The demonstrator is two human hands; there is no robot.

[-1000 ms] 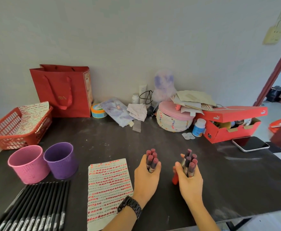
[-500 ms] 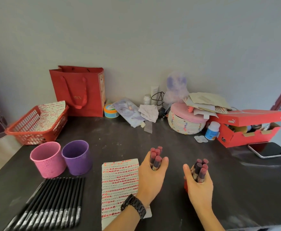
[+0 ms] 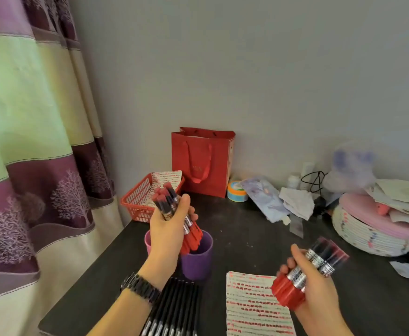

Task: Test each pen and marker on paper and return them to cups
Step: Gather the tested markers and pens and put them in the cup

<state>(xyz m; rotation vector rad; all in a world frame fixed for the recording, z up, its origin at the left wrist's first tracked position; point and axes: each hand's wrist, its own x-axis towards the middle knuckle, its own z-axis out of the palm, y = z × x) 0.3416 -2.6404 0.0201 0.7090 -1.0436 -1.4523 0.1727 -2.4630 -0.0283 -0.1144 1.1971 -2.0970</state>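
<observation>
L hand [image 3: 170, 229] is closed round one bundle of markers [image 3: 164, 204]. R hand [image 3: 320, 297] is closed round a 2nd bundle [image 3: 320, 258]. So 2 hands, 2 bundles. At least 4 marker ends show in the L bundle. R one is motion-blurred, can't count.

L bundle: long axis tilted, dark ends up and to the left, red caps down and to the right at the mouth of the purple cup [image 3: 197, 263]. Can't tell if the caps are inside the rim. R bundle: long axis diagonal, red caps toward lower left, dark ends toward upper right, held in the air over the right edge of the sheet [image 3: 254, 311].

Markers all look alike: red ribbed cap, silver band w/ dark print mid-barrel, dark see-through barrel w/ reddish end.

2 cups stand touching on the dark table [image 3: 247, 238]: purple in front, pink cup [image 3: 147, 241] mostly hidden behind the L hand. 1 row of black pens [image 3: 174, 311] lies side by side just in front of the purple cup, cut by the frame edge. Sheet is covered in rows of short red strokes. A 2nd sheet [image 3: 167, 178] w/ the same strokes leans in the red basket [image 3: 135, 202]. 1 red bag [image 3: 198, 161] stands by the wall.
</observation>
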